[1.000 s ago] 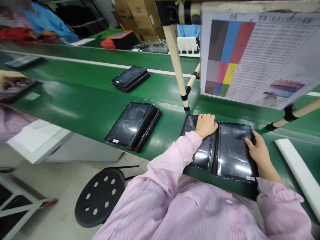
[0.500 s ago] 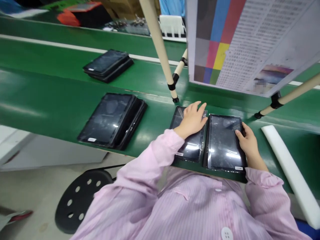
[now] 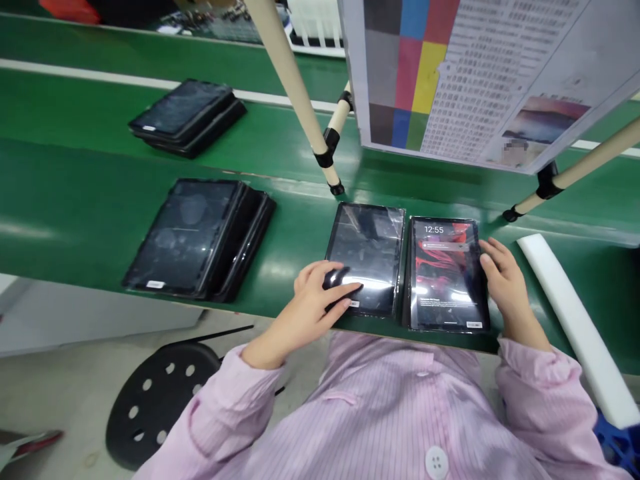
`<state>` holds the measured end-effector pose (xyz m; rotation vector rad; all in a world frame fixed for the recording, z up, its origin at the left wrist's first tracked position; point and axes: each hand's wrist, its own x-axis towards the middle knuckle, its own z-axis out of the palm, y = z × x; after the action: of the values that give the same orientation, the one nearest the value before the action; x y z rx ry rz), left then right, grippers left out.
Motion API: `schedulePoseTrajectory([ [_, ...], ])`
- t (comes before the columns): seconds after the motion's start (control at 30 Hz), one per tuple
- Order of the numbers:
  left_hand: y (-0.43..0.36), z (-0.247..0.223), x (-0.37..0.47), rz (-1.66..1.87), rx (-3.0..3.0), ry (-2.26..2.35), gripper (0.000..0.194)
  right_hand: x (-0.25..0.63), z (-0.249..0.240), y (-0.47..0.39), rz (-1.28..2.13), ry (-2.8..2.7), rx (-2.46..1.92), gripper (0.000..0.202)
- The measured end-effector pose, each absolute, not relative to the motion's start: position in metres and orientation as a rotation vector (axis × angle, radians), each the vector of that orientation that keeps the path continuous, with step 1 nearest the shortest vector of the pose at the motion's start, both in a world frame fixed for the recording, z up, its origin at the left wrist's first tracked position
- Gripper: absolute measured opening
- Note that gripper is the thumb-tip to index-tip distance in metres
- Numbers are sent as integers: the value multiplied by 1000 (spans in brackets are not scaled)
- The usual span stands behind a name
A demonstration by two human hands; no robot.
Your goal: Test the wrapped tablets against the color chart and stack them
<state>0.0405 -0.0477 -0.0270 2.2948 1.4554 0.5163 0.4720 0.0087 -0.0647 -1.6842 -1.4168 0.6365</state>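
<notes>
Two tablets lie side by side near the front edge of the green bench. My left hand (image 3: 320, 297) rests over the lower left part of the left tablet (image 3: 370, 247), whose screen is dark; its fingers are apart and it holds nothing. The right tablet (image 3: 445, 273) is lit and shows 12:55 over a red pattern. At that tablet's right edge is my right hand (image 3: 505, 280), thumb and fingers apart, touching the side without gripping it.
Stacked tablets (image 3: 187, 233) lie to the left, with another stack (image 3: 185, 113) behind them. A chart board (image 3: 480, 80) on beige poles (image 3: 295, 87) stands over the bench. A white foam strip (image 3: 575, 327) lies at the right, a black stool (image 3: 155, 400) at the lower left.
The right tablet's screen has lit up. My left hand has moved from the left tablet's upper part down to its lower left. My right hand stays at the right tablet's edge.
</notes>
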Motion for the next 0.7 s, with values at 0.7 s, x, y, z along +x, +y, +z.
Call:
schedulePoseTrajectory([
  [0.7,3,-9,45,587,2247,1981,50,487,-52,-6,5,-1739,-1791,80],
])
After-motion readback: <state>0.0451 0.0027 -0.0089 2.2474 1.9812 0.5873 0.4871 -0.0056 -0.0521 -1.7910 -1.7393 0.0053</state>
